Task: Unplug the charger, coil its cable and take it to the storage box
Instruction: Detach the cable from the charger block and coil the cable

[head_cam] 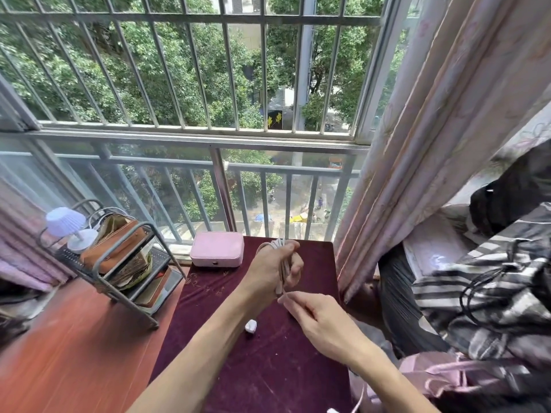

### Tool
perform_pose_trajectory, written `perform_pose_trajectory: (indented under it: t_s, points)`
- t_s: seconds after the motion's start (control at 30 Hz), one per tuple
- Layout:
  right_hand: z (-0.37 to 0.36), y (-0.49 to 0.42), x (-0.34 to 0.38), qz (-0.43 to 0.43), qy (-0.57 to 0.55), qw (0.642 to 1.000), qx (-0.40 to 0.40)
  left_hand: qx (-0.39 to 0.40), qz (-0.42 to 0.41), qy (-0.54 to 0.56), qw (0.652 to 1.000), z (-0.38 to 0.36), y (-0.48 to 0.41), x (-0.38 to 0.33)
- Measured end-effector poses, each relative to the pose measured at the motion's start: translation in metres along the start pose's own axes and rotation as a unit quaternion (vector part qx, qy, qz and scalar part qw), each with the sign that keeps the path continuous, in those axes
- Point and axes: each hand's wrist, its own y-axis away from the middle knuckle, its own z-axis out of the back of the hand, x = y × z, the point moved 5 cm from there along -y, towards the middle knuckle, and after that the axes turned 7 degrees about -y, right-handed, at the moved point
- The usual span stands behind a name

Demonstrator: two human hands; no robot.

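Far left: a metal rack point(119, 260) stands on the wooden desk point(74, 338), holding a small lamp point(67, 226) and a brown pouch point(114, 251). It takes the desk's left part; bare wood lies in front of it.

Centre: a pink box point(217, 253) sits closed at the far edge of the maroon cloth point(268, 368), just short of the window railing point(208, 168). Judged to be the storage box, within easy reach.

The left hand point(275, 269) is raised over the cloth, clenched around 1 bundle of white cable point(281, 265) loops; holding the loops upright keeps them from spreading while more is wound.

A small white block point(251, 326), probably the charger body, shows just below the left forearm; whether it rests on the cloth or hangs cannot be told.

The right hand point(319, 320) pinches the cable's free run just below the bundle, feeding it taut. Coiling looks nearly done.

Right: a curtain point(432, 144) and piled striped fabric point(492, 293) crowd the cloth's right edge, so open room lies toward the box and the desk.
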Motion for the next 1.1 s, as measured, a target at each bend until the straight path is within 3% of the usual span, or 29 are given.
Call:
perform_pose_trajectory:
  t_s: [0.13, 0.2, 0.33, 0.53, 0.7, 0.9, 1.1]
  points:
    - [0.021, 0.006, 0.025, 0.022, 0.201, 0.979, 0.022, 0.029, -0.013, -0.074, 0.997, 0.004, 0.0, 0.005]
    - [0.034, 0.006, 0.04, 0.049, 0.243, 0.969, 0.02, 0.053, -0.001, -0.093, 0.994, 0.005, 0.002, 0.006]
    - [0.067, 0.0, 0.064, 0.083, 0.225, 0.97, 0.036, 0.098, 0.023, -0.153, 0.983, 0.004, 0.008, 0.009]
    - [0.091, -0.023, 0.076, 0.093, 0.143, 0.982, 0.076, 0.199, 0.001, -0.277, 0.94, -0.017, 0.022, 0.009]
    - [0.103, -0.04, 0.062, 0.097, 0.019, 0.994, 0.053, 0.209, 0.077, -0.083, 0.971, -0.02, 0.022, 0.023]
    - [0.09, -0.052, 0.04, 0.118, -0.093, 0.988, 0.037, 0.252, 0.055, 0.027, 0.966, -0.023, 0.027, 0.018]
    - [0.08, -0.056, 0.007, 0.088, -0.154, 0.981, -0.08, 0.219, 0.063, 0.251, 0.941, -0.008, 0.025, 0.003]
